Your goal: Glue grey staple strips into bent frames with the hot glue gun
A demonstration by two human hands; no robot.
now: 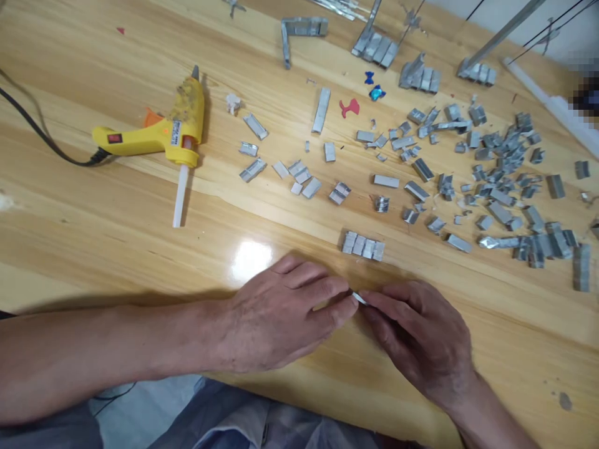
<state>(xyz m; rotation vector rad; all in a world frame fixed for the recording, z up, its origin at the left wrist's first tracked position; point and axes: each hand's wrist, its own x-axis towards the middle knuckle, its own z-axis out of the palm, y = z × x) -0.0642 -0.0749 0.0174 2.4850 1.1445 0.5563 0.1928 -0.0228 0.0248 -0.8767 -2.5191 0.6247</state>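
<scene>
Both hands meet over the near part of the wooden table, pinching a thin silver-white strip (359,298) between them. Thumb and forefinger of my left hand (285,315) close on its left end. From the other side, the fingertips of my right hand (421,337) grip the right end. Fingers cover most of the strip, so its full shape is hidden. Just beyond the fingertips lies a row of joined grey metal staple blocks (363,246), apart from both hands.
A yellow glue gun (185,125) lies at the left, its white glue stick (180,196) pointing towards me. Many loose staple pieces (510,156) are scattered at the right. Staple blocks with upright rods (477,72) stand at the back, near red (349,108) and blue scraps (376,93).
</scene>
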